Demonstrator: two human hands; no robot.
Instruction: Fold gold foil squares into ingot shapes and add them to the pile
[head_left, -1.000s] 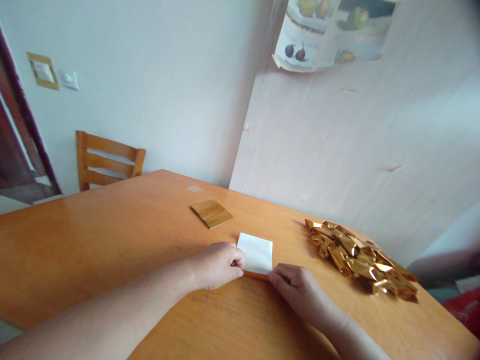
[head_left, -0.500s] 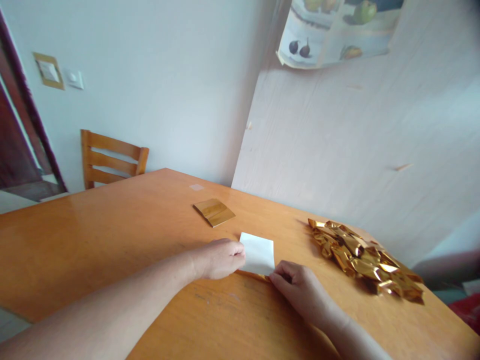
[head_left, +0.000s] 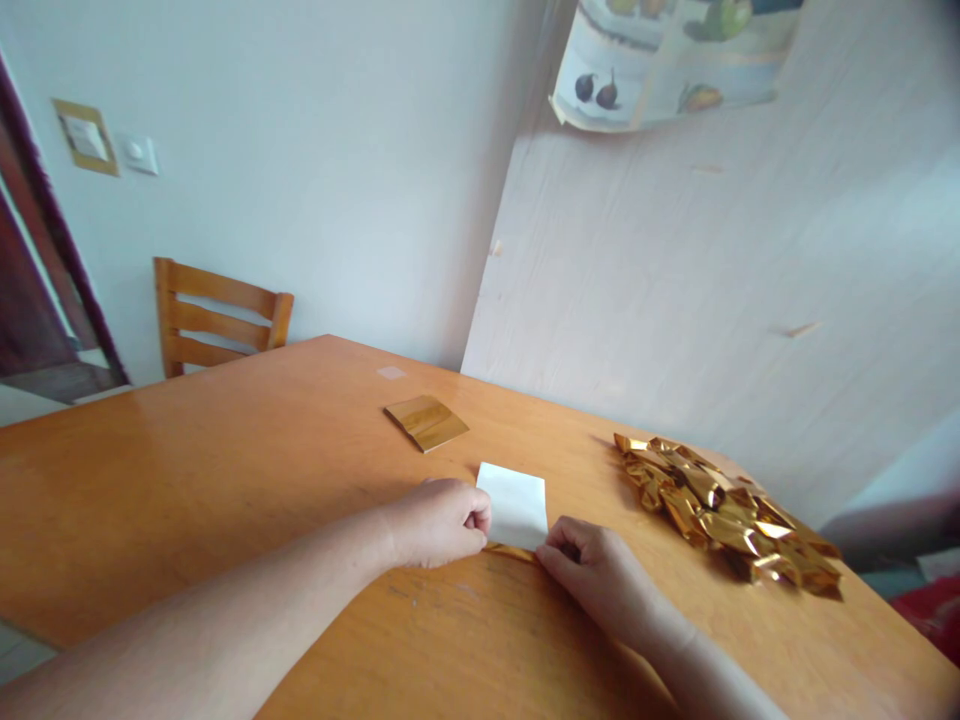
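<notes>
A small sheet of paper (head_left: 514, 503), white side up, lies on the wooden table (head_left: 247, 460) between my hands. Along its near edge runs a narrow gold strip, which looks like the sheet's shiny underside turned up. My left hand (head_left: 444, 522) is closed at the near left corner, its fingers curled on the paper. At the near right corner, my right hand (head_left: 589, 560) pinches the edge between thumb and fingers. The fingertips cover both near corners. Beyond the sheet sits a stack of gold square paper (head_left: 426, 422).
Several folded gold foil pieces (head_left: 727, 515) are heaped at the table's right side. A pale patch (head_left: 391, 373) marks the far edge. A wooden chair (head_left: 221, 315) stands behind the table at left. A board (head_left: 637, 270) with a fruit picture (head_left: 667, 70) leans beyond.
My left hand has slid slightly toward me along the sheet's near left corner, and more of the gold strip shows. My right hand keeps its pinch. The view has shifted a little.
</notes>
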